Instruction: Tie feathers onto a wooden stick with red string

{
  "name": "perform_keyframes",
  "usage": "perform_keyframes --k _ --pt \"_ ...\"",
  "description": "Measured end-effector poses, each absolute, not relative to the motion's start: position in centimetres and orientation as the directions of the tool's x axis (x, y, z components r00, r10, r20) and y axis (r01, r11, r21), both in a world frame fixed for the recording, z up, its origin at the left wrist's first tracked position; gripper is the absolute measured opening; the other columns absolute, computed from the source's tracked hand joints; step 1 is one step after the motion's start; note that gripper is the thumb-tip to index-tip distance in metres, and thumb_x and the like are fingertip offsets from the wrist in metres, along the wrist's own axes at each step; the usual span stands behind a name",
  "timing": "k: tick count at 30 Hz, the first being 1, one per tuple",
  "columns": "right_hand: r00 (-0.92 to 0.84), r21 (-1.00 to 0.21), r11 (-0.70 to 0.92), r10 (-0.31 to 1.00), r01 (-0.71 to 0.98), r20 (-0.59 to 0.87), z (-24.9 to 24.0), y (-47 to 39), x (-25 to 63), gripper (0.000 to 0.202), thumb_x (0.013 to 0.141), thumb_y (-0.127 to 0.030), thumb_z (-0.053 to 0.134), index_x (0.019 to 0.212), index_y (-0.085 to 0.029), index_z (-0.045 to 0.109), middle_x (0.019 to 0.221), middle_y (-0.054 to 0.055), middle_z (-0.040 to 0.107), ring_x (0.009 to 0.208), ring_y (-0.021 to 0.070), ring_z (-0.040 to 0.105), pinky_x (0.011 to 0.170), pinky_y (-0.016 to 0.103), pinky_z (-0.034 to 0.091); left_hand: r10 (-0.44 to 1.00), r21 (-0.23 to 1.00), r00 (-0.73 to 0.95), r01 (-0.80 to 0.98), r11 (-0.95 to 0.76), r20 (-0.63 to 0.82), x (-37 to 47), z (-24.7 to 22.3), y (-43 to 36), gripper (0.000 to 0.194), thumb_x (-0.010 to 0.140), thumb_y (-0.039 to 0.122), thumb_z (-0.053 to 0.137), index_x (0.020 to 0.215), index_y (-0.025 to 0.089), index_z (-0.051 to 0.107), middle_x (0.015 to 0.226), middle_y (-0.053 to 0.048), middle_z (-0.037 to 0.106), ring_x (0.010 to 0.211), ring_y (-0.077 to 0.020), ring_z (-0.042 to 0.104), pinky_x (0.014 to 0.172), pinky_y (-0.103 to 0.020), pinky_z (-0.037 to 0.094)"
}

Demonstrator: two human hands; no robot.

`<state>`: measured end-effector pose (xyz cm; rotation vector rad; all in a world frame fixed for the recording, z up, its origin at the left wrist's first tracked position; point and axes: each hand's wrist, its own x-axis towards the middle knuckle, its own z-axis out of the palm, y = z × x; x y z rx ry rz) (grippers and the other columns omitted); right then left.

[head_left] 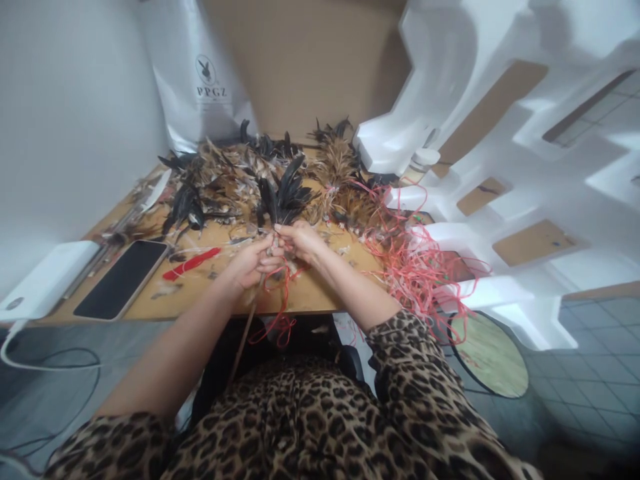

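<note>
Near the table's front edge, my left hand (256, 262) is closed around a thin brown stick (245, 340) that slants down toward my lap. Black feathers (284, 197) fan upward from the stick's top. Close beside it, my right hand (299, 241) pinches the base of these feathers, its fingertips almost meeting those of my left hand. Red string (286, 293) hangs in loops below both hands. My fingers hide where the feathers meet the stick.
Brown and black feather bunches (220, 180) lie behind my hands. A phone (123, 279), a white power bank (47, 280) and a red strip (191, 264) are on the left. Tangled pink-red string (425, 273) and white foam (500, 293) stand right. A white bag (200, 80) is behind.
</note>
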<state>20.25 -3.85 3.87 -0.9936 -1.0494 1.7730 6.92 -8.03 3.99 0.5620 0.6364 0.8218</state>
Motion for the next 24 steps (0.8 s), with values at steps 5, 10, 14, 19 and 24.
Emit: perform_keyframes --k 5,10,14,19,24 --pt "-0.332 -0.919 -0.304 0.919 -0.251 -0.213 3.0 -3.2 20.4 0.042 0.070 -0.032 0.074 0.049 -0.016 0.041 0.037 -0.004 0.045 0.033 0.0038 0.036 0.034 0.017 0.024 0.844 0.744 0.433 -0.438 0.505 -0.318 7.2 3.5 -7.8 0.018 0.088 0.025 0.053 0.082 0.009 0.056 0.064 -0.002 0.052 0.042 -0.0047 0.044 0.034 -0.012 0.030" --pt "-0.262 -0.910 -0.307 0.936 -0.279 -0.235 2.9 -2.9 20.4 0.044 0.071 -0.025 0.073 0.051 -0.018 0.034 0.034 -0.009 0.034 0.032 0.0025 0.028 0.033 0.017 0.021 0.940 0.949 0.218 -0.120 0.291 -0.261 7.2 2.8 -7.6 0.024 0.072 0.029 0.072 0.079 0.013 0.056 0.065 -0.002 0.061 0.050 -0.0114 0.057 0.045 -0.021 0.045" --pt "-0.223 -0.913 -0.309 0.941 -0.266 -0.254 2.9 -2.8 20.5 0.039 0.074 -0.020 0.070 0.055 -0.018 0.036 0.035 -0.009 0.036 0.032 0.0033 0.029 0.033 0.017 0.021 0.990 0.986 0.079 0.126 0.109 -0.119 7.3 2.1 -7.1 0.033 0.062 0.031 0.077 0.081 0.013 0.058 0.062 -0.001 0.061 0.052 -0.0116 0.056 0.051 -0.023 0.045" --pt "-0.212 -0.917 -0.314 0.941 -0.245 -0.265 3.1 -2.7 21.2 0.037 0.079 -0.015 0.063 0.056 -0.018 0.034 0.036 -0.010 0.032 0.032 0.0025 0.025 0.035 0.017 0.019 0.987 0.922 0.022 0.353 -0.158 0.160 6.1 2.0 -6.8 0.036 0.073 0.044 0.064 0.091 0.013 0.064 0.077 -0.005 0.067 0.069 -0.0157 0.060 0.064 -0.026 0.046" --pt "-0.196 -0.911 -0.334 0.936 -0.243 -0.291 2.8 -2.3 21.4 0.035 0.080 -0.013 0.059 0.057 -0.019 0.033 0.036 -0.010 0.032 0.032 0.0027 0.024 0.036 0.018 0.018 0.992 0.796 0.073 0.592 -0.128 0.105 5.2 2.5 -6.7 0.038 0.073 0.053 0.059 0.074 0.015 0.065 0.060 -0.002 0.061 0.053 -0.0127 0.050 0.050 -0.024 0.035"
